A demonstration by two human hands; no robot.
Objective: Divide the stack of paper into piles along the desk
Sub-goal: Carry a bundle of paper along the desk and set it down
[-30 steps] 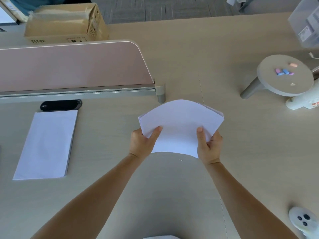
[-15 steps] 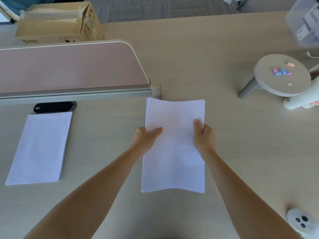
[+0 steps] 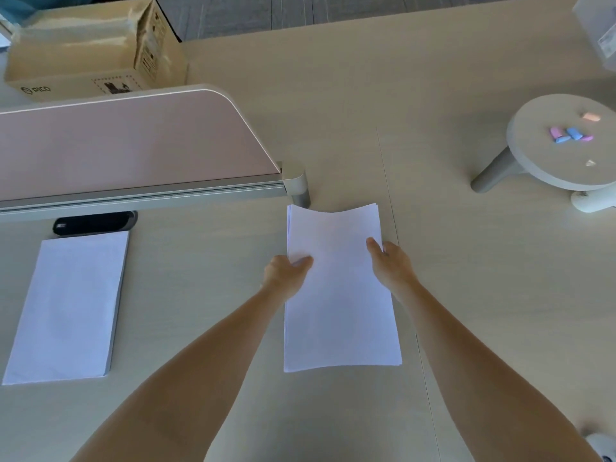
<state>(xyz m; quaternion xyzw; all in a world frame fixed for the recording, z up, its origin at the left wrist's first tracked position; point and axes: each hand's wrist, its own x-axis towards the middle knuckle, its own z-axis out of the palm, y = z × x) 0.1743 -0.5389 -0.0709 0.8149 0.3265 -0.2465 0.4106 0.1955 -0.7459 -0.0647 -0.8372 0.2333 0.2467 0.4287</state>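
A thin sheaf of white paper (image 3: pixel 336 315) lies lengthwise on the beige desk (image 3: pixel 466 295) in the middle of the view, its far edge slightly bowed. My left hand (image 3: pixel 285 275) grips its left edge with the thumb on top. My right hand (image 3: pixel 390 265) grips its right edge the same way. A thicker pile of white paper (image 3: pixel 70 305) rests flat on the desk at the left, apart from both hands.
A pink desk divider (image 3: pixel 133 145) on a metal rail stands at the back left, with a black oblong device (image 3: pixel 95 223) at its foot and a cardboard box (image 3: pixel 93 51) behind. A round white stand (image 3: pixel 563 145) with small coloured bits sits at the right. A white controller (image 3: pixel 603 445) is at the bottom right.
The sheaf was held up and curved a second ago; both hands have since lowered it flat onto the desk and slid it slightly forward, still holding its edges.
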